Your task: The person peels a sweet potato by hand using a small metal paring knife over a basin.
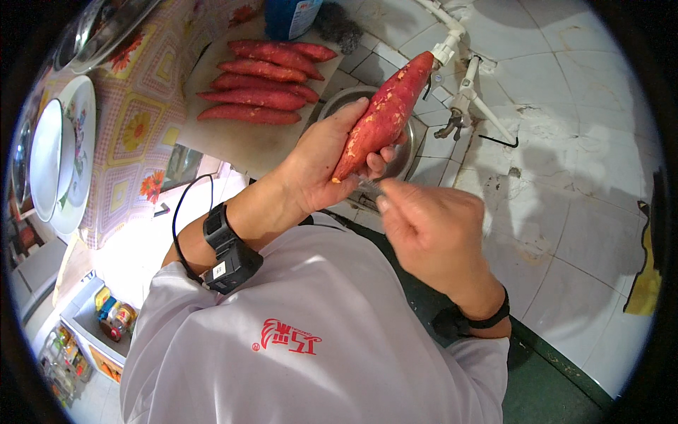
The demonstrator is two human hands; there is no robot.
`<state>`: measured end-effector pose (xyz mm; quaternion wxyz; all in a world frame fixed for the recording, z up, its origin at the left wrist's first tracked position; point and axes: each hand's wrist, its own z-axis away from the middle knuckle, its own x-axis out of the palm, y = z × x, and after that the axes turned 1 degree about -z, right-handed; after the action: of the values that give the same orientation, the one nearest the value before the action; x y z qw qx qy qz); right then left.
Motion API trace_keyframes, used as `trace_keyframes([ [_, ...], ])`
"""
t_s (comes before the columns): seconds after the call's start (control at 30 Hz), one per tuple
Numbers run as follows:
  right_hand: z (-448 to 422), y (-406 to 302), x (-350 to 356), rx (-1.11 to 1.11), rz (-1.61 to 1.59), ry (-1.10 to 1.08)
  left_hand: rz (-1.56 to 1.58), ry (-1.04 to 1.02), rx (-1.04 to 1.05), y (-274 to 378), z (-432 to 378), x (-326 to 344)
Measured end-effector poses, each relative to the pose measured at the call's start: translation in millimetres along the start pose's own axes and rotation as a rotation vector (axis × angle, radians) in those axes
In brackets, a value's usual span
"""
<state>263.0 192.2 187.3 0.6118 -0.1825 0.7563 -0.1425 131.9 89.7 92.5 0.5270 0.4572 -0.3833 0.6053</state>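
Note:
My left hand (323, 153) grips a large red-skinned sweet potato (382, 108), holding it tilted with one end up towards the right. Pale patches mark its skin. My right hand (434, 230) is just below the potato's lower end, its fingers pinched on a thin greyish tool (371, 184). Blur and the fingers hide what kind of tool it is. Beneath the potato is a round metal basin (410, 151), partly covered by my left hand. Several more red sweet potatoes (249, 114) lie side by side on a pale board (228, 146) beyond my left forearm.
White pipes with a metal tap (456, 119) stick out right of the basin, near the tiled wall (551, 106). A blue container (291, 18) and a dark scourer (339, 29) sit behind the potatoes. At left, a white bowl (46, 159) stands on a floral plate (79, 138) by a patterned tablecloth (137, 130).

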Motion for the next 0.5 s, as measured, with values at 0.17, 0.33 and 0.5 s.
trace_keyframes([
  [0.17, -5.2, 1.0, -5.5, 0.059, -0.035, 0.049, -0.023, 0.113, 0.081, -4.5, -0.1, 15.8],
  [0.33, -0.3, -1.6, 4.4, -0.008, 0.003, -0.032, -0.051, 0.003, -0.002, -1.2, -0.2, 5.6],
  [0.5, -2.8, -0.3, 1.9, 0.008, 0.040, -0.040, -0.007, 0.042, 0.057, -3.7, -2.3, 5.2],
])
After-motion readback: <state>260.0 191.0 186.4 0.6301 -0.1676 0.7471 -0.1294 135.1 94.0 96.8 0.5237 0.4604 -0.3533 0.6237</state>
